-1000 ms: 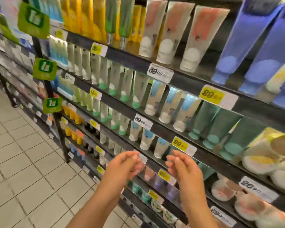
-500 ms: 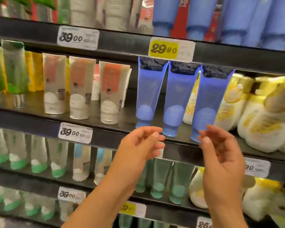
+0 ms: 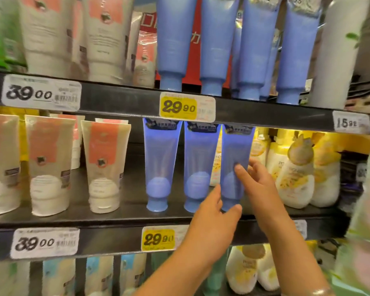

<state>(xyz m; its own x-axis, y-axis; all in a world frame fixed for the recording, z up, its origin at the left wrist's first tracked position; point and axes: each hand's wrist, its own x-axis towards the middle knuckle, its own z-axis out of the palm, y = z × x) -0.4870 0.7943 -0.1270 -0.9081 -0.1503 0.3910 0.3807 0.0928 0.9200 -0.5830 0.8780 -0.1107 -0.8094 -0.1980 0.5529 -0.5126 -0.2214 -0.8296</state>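
On the middle shelf (image 3: pixel 115 214), at the right end of a row of three: the blue tube (image 3: pixel 233 150), upright and cap-down, close against the neighbouring blue tube (image 3: pixel 199 167) on its left and just beside the yellow bottles (image 3: pixel 295 180) on its right. Crimped flat top tucked up under the yellow price label (image 3: pixel 187 108).

Looks light and soft-walled. Likely gives under a squeeze and springs back, with little risk of breaking. Glossy plastic, so probably a bit slick. Best taken low on the body or at the stiff cap (image 3: pixel 229 202), not by the thin top.

Right hand (image 3: pixel 259 184): thumb laid on the front of the body about halfway up, fingers curled round the right edge behind, pinching the tube. Left hand (image 3: pixel 212 214): lower, index finger running up between this tube and its neighbour, thumb lying across the front of the cap. True grip or mere touch there cannot be told through the blur.

Bracketed from both sides, then, and not yet lifted off the shelf.
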